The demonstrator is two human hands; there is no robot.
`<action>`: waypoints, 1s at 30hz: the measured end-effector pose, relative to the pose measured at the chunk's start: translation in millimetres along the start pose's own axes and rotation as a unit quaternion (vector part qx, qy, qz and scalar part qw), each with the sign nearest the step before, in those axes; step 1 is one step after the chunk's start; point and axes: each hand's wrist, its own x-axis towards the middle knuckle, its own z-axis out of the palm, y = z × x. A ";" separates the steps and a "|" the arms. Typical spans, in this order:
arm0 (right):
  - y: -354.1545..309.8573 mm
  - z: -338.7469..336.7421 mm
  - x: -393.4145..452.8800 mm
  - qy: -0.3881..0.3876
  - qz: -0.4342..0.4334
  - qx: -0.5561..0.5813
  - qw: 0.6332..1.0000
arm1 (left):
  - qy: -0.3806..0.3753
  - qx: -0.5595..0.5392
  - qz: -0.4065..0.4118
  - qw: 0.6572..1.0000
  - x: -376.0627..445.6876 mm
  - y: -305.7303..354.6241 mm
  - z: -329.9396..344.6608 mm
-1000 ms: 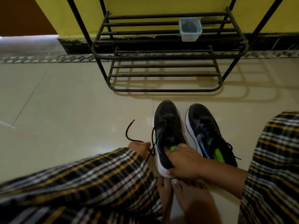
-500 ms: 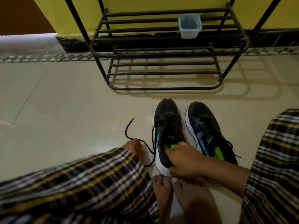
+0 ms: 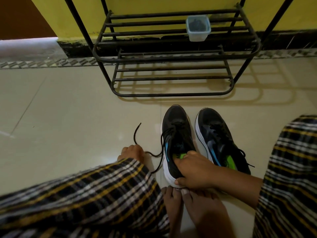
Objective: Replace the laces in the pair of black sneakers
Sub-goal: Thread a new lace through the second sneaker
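A person sits on a pale tiled floor (image 3: 68,109) with two black sneakers set side by side between plaid-trousered knees, toes pointing away toward a black metal shoe rack (image 3: 171,55) against a yellow wall. The left sneaker (image 3: 176,134) lies with its long axis running almost straight away from the person, heel nearest the bare feet (image 3: 193,203). The right sneaker (image 3: 217,138) sits just beside it, its toe angled slightly leftward, its heel swung out to the right, its own lace apparently in place.

The right hand (image 3: 197,170) is closed around the heel and collar of the left sneaker, fingers curled into the opening over the green insole, thumb pressed against the white sole at the back. The left hand (image 3: 132,152) rests low near the floor to the left of that shoe, partly hidden behind the plaid knee (image 3: 103,186); its fingers look curled narrowly on the black lace (image 3: 161,145), though the grip itself cannot be made out clearly. The lace runs from the upper eyelets of the left sneaker down its left side; a strand reaches the left hand, and the free end arcs up past the hand with its tip over the floor.

A small clear plastic container (image 3: 198,28) stands on an upper shelf of the rack.
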 end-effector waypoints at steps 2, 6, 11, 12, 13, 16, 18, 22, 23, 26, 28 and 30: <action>-1.2 0.2 -1.8 0.011 0.004 0.016 1.000 | 0.076 -0.141 -0.028 0.987 4.0 2.5 -5.9; -2.8 -4.1 -4.5 0.010 0.029 0.084 0.996 | 0.154 -0.260 0.046 0.952 -0.6 13.0 -16.6; -2.6 -22.1 -1.1 0.083 0.107 0.345 0.929 | 0.141 -0.386 0.069 0.909 -8.6 35.8 -34.1; -0.8 -27.7 1.4 0.094 0.116 0.397 0.905 | 0.119 -0.400 0.086 0.905 -11.4 41.5 -37.1; 1.1 -33.3 4.0 0.098 0.120 0.430 0.889 | 0.096 -0.416 0.104 0.898 -13.3 47.6 -39.6; 3.8 -37.7 9.0 0.102 0.132 0.459 0.873 | 0.043 -0.471 0.146 0.869 -18.7 64.0 -46.8; 5.9 -31.6 9.0 0.132 0.145 0.456 0.868 | 0.033 -0.488 0.161 0.857 -20.3 71.4 -49.5; 11.6 -26.5 6.9 0.176 0.125 0.473 0.854 | 0.051 -0.471 0.183 0.861 -21.8 75.0 -49.7; 11.8 -26.5 6.0 0.184 0.117 0.475 0.852 | 0.056 -0.458 0.183 0.868 -21.2 73.5 -48.8; 10.8 -26.4 4.1 0.212 0.120 0.486 0.840 | 0.065 -0.407 0.209 0.887 -18.9 68.0 -47.8; 10.0 -26.7 3.1 0.212 0.125 0.506 0.826 | 0.069 -0.380 0.244 0.889 -19.4 67.6 -48.9; 8.6 -28.3 2.7 0.203 0.107 0.516 0.825 | 0.084 -0.352 0.283 0.888 -20.7 69.0 -50.1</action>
